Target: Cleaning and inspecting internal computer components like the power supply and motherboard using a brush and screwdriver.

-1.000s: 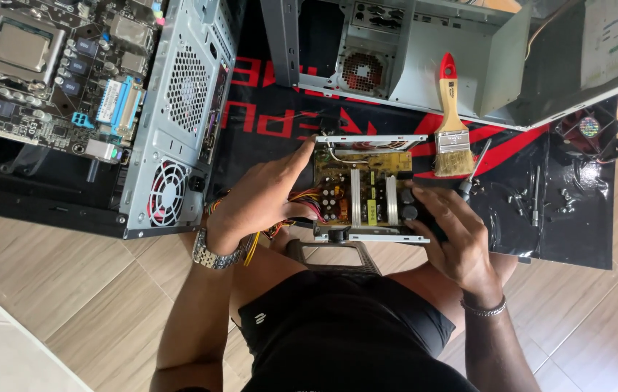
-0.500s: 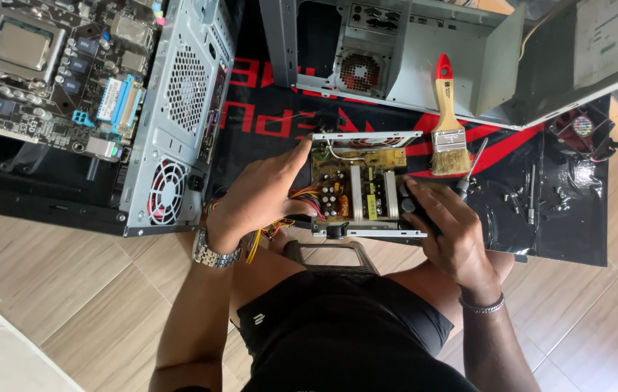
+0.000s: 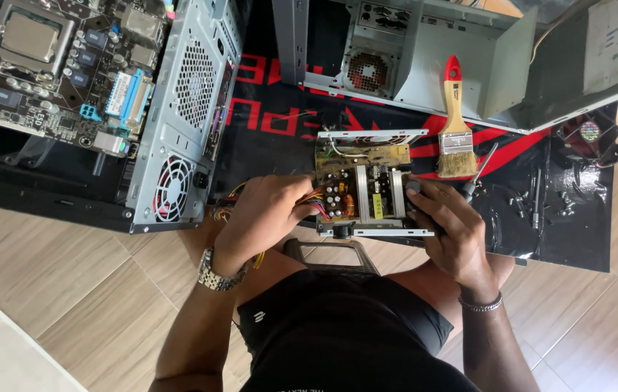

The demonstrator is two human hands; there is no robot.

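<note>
An opened power supply unit (image 3: pixel 364 181), its circuit board with capacitors and coils exposed, is held over my lap. My left hand (image 3: pixel 265 214) grips its left side where the bundle of coloured cables (image 3: pixel 314 199) comes out. My right hand (image 3: pixel 448 221) clasps its right side, thumb on the metal edge. A screwdriver (image 3: pixel 477 173) lies just beyond my right fingers; whether they touch it I cannot tell. A paintbrush (image 3: pixel 456 123) with a red-tipped wooden handle lies on the black and red mat (image 3: pixel 273 123) behind the unit.
An open computer case (image 3: pixel 91 101) with a motherboard lies at the left. A second grey case (image 3: pixel 425 58) with a fan stands at the back. Loose screws and small tools (image 3: pixel 534 203) and a small fan (image 3: pixel 588 132) sit at the mat's right. Wooden floor surrounds.
The power supply unit has shifted slightly in both hands, which keep their grip. The view has moved a little.
</note>
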